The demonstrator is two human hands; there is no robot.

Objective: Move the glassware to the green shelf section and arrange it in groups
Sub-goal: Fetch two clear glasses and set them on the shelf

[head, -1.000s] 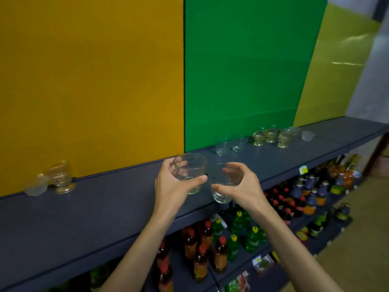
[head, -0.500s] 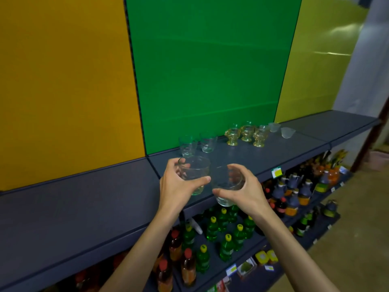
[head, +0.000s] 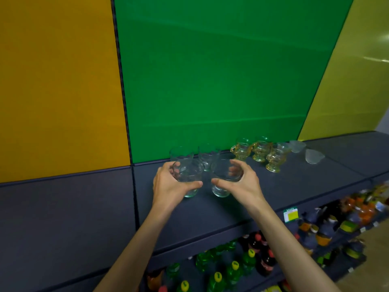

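My left hand (head: 168, 185) grips a clear glass tumbler (head: 188, 175), and my right hand (head: 244, 184) grips a second clear tumbler (head: 222, 180). Both tumblers hover side by side just over the dark shelf (head: 210, 216) below the green panel (head: 210, 70). Directly behind them stand two more clear tumblers (head: 207, 153) against the panel. To the right stand three amber footed glass mugs (head: 261, 150), then two small frosted glass bowls (head: 313, 156) near the panel's right edge.
A yellow-orange panel (head: 59, 81) is to the left and a lime panel (head: 353, 81) to the right. Below the shelf, lower shelves hold several bottles (head: 233, 270) with coloured caps. A price tag (head: 291, 214) hangs on the shelf edge.
My view has shifted right along the shelf. Both hands carried their tumblers from the yellow-green boundary forward to in front of the two tumblers under the green panel.
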